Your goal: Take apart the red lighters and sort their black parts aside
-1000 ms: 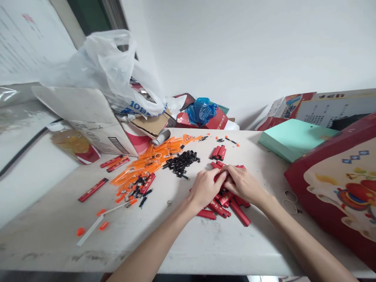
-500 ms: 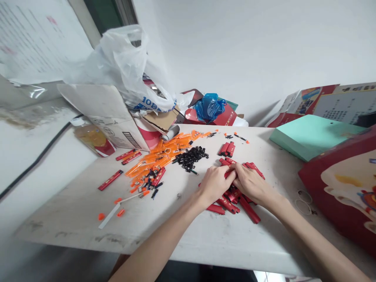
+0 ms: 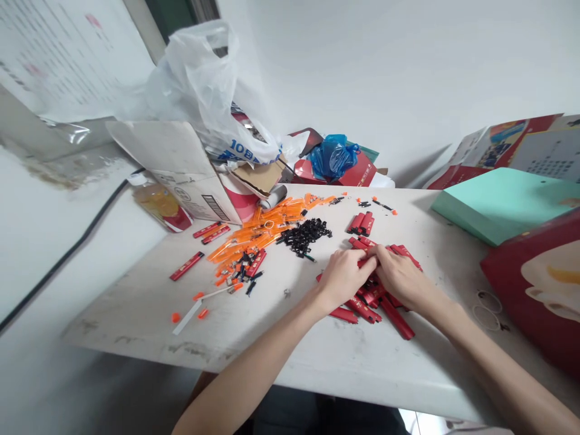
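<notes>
Left hand and right hand meet over red casings; whether the curled fingers grip one cannot be told.

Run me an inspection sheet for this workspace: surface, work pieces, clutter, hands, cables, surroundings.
Surface: white tabletop, scuffed along its front edge.
Work pieces: red casings heaped under the hands; black plastic parts and orange plastic pieces piled to the left.
Clutter: white plastic bag, cardboard box, blue plastic bag, mint-green box.
Hands: left hand and right hand together over the heap; grip hidden.
Cables: black cable along the left wall.
Surroundings: white wall behind; printed sheet at left.
</notes>
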`<action>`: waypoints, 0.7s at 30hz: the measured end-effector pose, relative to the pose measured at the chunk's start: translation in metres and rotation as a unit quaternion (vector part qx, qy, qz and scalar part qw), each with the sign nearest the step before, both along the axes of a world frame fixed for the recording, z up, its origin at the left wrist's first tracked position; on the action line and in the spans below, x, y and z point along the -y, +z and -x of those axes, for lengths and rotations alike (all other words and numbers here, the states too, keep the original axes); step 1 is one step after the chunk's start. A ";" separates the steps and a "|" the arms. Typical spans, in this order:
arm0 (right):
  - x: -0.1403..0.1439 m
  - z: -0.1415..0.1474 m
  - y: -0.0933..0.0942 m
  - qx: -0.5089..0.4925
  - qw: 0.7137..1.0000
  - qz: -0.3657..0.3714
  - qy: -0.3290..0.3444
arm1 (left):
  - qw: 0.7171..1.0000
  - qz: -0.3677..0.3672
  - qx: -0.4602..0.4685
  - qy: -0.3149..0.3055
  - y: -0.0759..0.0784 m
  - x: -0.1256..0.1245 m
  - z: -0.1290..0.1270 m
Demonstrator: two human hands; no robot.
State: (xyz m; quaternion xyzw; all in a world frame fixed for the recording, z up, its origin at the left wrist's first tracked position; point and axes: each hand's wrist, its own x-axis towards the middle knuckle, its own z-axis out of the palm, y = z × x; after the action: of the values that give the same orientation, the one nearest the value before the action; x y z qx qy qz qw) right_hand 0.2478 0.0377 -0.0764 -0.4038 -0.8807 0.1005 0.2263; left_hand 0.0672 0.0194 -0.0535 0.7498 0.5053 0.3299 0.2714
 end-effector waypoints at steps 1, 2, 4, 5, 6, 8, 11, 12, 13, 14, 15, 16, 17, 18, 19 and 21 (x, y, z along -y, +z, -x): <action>-0.001 -0.002 0.001 -0.017 1.000 0.008 0.001 | 1.000 0.005 0.013 -0.003 0.001 0.000 0.001; -0.001 -0.003 0.002 -0.033 0.999 0.015 0.002 | 1.000 0.008 0.027 -0.007 0.002 0.000 0.002; -0.002 -0.007 0.006 -0.050 0.998 0.033 0.011 | 0.999 0.012 0.051 -0.013 0.003 0.000 0.003; -0.002 -0.008 0.009 -0.055 0.997 0.044 0.017 | 0.998 0.015 0.059 -0.013 0.003 -0.001 0.004; -0.002 -0.009 0.011 -0.063 0.996 0.056 0.021 | 0.998 0.019 0.065 -0.013 0.003 -0.001 0.004; -0.001 -0.009 0.015 -0.092 0.992 0.086 0.024 | 0.996 0.032 0.081 -0.011 0.002 -0.002 0.005; 0.000 -0.005 0.019 -0.187 0.969 0.160 -0.001 | 0.991 0.057 0.120 -0.007 0.001 -0.003 0.004; 0.002 -0.003 0.020 -0.224 0.955 0.194 -0.011 | 0.989 0.062 0.134 -0.006 0.001 -0.003 0.004; 0.003 0.000 0.021 -0.261 0.938 0.227 -0.022 | 0.987 0.064 0.145 -0.004 0.000 -0.002 0.003; 0.005 0.004 0.022 -0.293 0.920 0.258 -0.030 | 0.986 0.064 0.156 -0.004 0.000 -0.002 0.003; 0.007 0.007 0.022 -0.321 0.902 0.286 -0.036 | 0.984 0.060 0.165 -0.005 0.000 -0.001 0.001; 0.010 0.010 0.023 -0.344 0.886 0.310 -0.039 | 0.984 0.054 0.172 -0.006 -0.001 0.000 0.000; 0.012 0.013 0.023 -0.365 0.870 0.329 -0.040 | 0.983 0.047 0.178 -0.005 -0.002 0.001 -0.001; 0.014 0.015 0.022 -0.385 0.855 0.346 -0.041 | 0.983 0.040 0.180 -0.001 -0.002 0.002 -0.002; 0.015 0.016 0.022 -0.405 0.840 0.359 -0.042 | 0.983 0.033 0.178 0.003 -0.003 0.003 -0.003; 0.016 0.018 0.018 -0.444 0.813 0.373 -0.049 | 0.986 0.018 0.165 0.012 -0.003 0.004 -0.005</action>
State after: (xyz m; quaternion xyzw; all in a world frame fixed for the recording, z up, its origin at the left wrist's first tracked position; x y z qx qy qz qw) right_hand 0.2296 0.0217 -0.0581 -0.4108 -0.5585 0.5783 0.4299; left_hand 0.0719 0.0152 -0.0569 0.6735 0.4688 0.4432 0.3609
